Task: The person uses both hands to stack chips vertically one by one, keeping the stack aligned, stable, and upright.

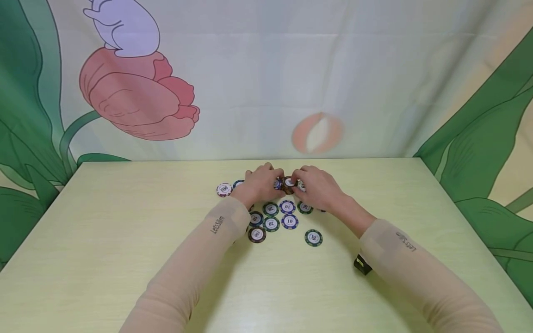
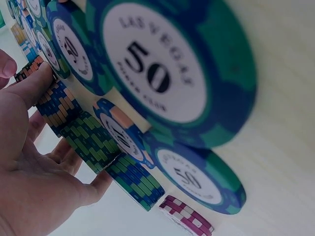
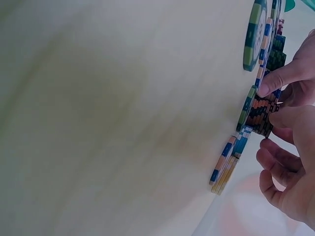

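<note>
At upper centre, the left hand (image 1: pixel 261 185) and right hand (image 1: pixel 319 187) pinch the brown stack (image 1: pixel 288 184) between them; uneven pressure could topple it, or a knuckle nudge the green stack (image 2: pixel 88 141). Loose chips (image 1: pixel 289 222) crowd below; lower right, a black object (image 1: pixel 361 265) meets the sleeve (image 1: pixel 405 254)

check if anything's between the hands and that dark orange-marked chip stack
Nothing visible is: the left hand and right hand reach the dark stack from either side. The blue-and-orange stack stands on the left hand's side, but the thumb reaches past it. Loose chips lie nearer the person.
</note>
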Action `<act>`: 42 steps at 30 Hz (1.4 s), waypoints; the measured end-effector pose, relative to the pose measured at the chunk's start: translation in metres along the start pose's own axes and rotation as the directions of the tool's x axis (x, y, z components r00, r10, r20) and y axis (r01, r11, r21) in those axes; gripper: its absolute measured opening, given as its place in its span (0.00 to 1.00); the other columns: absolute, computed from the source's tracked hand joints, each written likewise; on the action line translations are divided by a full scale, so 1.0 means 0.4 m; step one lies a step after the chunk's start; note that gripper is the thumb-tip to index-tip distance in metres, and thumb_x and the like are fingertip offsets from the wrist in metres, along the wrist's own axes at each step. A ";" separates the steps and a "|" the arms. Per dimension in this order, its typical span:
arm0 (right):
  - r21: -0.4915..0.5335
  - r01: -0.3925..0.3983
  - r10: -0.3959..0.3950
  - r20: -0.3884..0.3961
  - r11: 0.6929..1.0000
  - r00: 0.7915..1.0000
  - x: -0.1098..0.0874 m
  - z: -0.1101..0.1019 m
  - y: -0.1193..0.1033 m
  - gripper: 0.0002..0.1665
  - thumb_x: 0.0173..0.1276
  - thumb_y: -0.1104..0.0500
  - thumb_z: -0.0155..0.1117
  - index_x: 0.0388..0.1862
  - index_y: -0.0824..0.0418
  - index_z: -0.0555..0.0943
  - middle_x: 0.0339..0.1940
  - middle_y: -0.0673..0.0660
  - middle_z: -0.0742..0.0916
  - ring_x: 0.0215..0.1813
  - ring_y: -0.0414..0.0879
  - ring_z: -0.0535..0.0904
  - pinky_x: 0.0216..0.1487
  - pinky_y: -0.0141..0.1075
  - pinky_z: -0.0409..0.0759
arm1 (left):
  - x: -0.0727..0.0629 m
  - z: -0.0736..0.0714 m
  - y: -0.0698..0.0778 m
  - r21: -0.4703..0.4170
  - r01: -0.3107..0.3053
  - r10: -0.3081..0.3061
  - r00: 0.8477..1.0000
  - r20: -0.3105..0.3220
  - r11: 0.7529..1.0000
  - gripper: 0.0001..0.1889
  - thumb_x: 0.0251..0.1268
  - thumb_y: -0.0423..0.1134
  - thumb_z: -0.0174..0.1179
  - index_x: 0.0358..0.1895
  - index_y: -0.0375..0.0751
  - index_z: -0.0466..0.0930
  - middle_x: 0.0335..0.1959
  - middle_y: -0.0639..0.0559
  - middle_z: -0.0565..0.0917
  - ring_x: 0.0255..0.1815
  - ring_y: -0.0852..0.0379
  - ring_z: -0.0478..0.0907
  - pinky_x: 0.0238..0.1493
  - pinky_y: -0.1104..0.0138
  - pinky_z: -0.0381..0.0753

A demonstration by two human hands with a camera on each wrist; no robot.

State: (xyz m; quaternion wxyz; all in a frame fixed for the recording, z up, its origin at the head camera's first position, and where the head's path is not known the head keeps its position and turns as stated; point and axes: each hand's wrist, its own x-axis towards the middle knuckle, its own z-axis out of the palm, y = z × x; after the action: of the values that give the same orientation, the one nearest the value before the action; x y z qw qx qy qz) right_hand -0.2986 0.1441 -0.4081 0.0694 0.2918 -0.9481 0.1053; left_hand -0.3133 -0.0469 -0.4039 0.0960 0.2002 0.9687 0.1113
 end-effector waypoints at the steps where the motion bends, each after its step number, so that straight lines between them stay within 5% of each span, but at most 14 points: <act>1: 0.000 -0.001 0.001 0.001 1.000 1.000 0.001 0.000 -0.001 0.09 0.72 0.57 0.68 0.46 0.60 0.85 0.45 0.57 0.86 0.46 0.51 0.81 0.46 0.45 0.81 | 0.001 0.001 0.000 -0.001 0.001 -0.001 1.000 0.000 1.000 0.25 0.72 0.52 0.65 0.67 0.51 0.75 0.62 0.44 0.72 0.60 0.47 0.71 0.61 0.44 0.67; 23: 0.013 -0.007 0.007 0.017 1.000 1.000 -0.002 -0.017 -0.010 0.13 0.73 0.56 0.68 0.50 0.62 0.83 0.44 0.57 0.85 0.45 0.50 0.82 0.45 0.44 0.81 | 0.001 -0.002 0.005 -0.007 0.005 -0.005 1.000 0.007 1.000 0.26 0.72 0.53 0.65 0.68 0.50 0.74 0.61 0.44 0.72 0.59 0.48 0.71 0.62 0.44 0.67; 28: 0.006 -0.010 0.009 0.071 1.000 0.997 -0.019 -0.034 -0.025 0.11 0.73 0.54 0.68 0.47 0.60 0.82 0.42 0.56 0.84 0.39 0.48 0.80 0.40 0.43 0.81 | -0.001 -0.003 -0.001 -0.001 0.001 -0.001 1.000 0.006 1.000 0.26 0.72 0.53 0.64 0.68 0.50 0.74 0.62 0.44 0.72 0.60 0.48 0.71 0.62 0.44 0.67; 38: -0.039 0.186 -0.171 0.247 0.982 0.954 -0.082 -0.051 -0.090 0.05 0.71 0.56 0.69 0.40 0.56 0.85 0.30 0.48 0.83 0.31 0.41 0.77 0.30 0.37 0.78 | -0.006 -0.002 -0.013 0.012 -0.052 0.052 0.999 -0.001 0.999 0.28 0.72 0.55 0.64 0.70 0.51 0.73 0.65 0.44 0.72 0.63 0.47 0.71 0.62 0.45 0.63; 42: -0.014 0.255 -0.241 0.272 0.967 0.932 -0.109 -0.052 -0.123 0.04 0.72 0.56 0.68 0.40 0.54 0.87 0.33 0.48 0.86 0.34 0.41 0.80 0.32 0.38 0.80 | 0.000 0.003 -0.020 0.017 -0.072 0.072 0.997 0.001 0.997 0.28 0.73 0.55 0.63 0.71 0.51 0.72 0.66 0.44 0.71 0.65 0.47 0.70 0.63 0.44 0.62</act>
State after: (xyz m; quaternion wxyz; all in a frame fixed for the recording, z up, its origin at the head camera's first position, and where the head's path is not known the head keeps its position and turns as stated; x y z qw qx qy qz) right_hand -0.2336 0.1327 -0.3885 -0.0396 0.4189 -0.9066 0.0320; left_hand -0.3159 -0.0538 -0.4069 0.0905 0.2357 0.9618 0.1061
